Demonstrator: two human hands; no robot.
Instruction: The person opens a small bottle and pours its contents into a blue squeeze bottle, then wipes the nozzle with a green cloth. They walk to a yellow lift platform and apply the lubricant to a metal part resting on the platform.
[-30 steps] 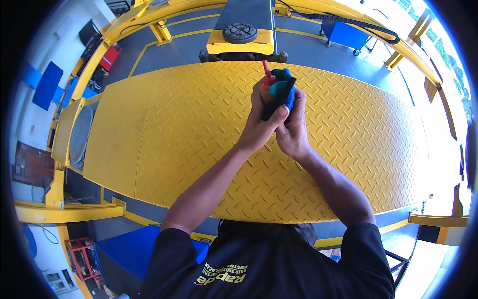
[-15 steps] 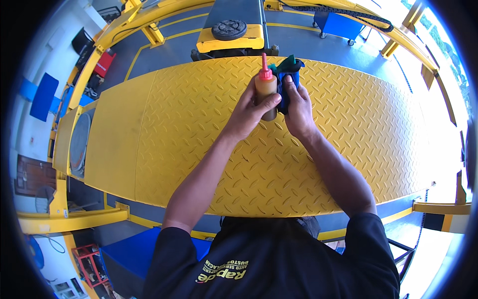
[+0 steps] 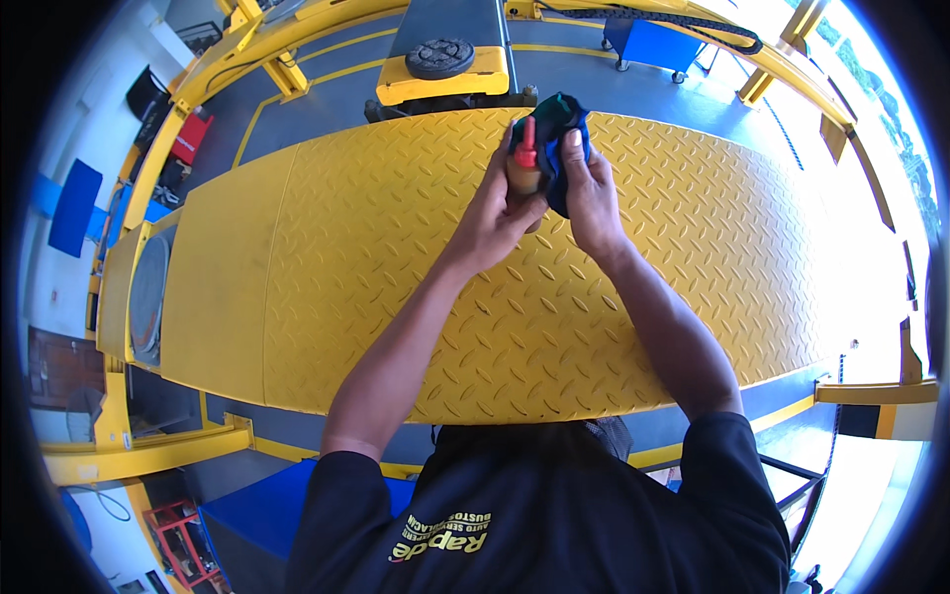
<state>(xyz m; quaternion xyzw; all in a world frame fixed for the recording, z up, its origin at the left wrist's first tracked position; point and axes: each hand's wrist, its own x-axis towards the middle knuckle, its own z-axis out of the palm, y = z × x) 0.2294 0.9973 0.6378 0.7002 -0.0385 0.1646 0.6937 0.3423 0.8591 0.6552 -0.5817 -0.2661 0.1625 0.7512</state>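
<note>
My left hand (image 3: 487, 220) is wrapped round a squeeze bottle (image 3: 523, 178) with a tan body and a red nozzle cap. The nozzle is tilted, and the lower body is mostly covered by my fingers. Close beside it, my right hand (image 3: 596, 205) grips a dark blue and green cloth (image 3: 560, 148), thumb pressed on top. The cloth hangs right against the bottle's side; whether they touch at the cap I cannot tell. Both hands are held above the far part of a yellow tread-plate ramp (image 3: 495, 327).
Beyond the ramp stands a yellow lifting jack (image 3: 442, 84) with a round black rubber pad (image 3: 441, 59). A blue wheeled cart (image 3: 657, 49) is at the far right. Yellow lift beams (image 3: 148, 450) frame the area. A blue-topped surface (image 3: 267, 505) lies at the near left.
The bottle has tipped, its nozzle now foreshortened and lower in view. The cloth has opened out and shifted left toward the cap. Both hands keep their holds.
</note>
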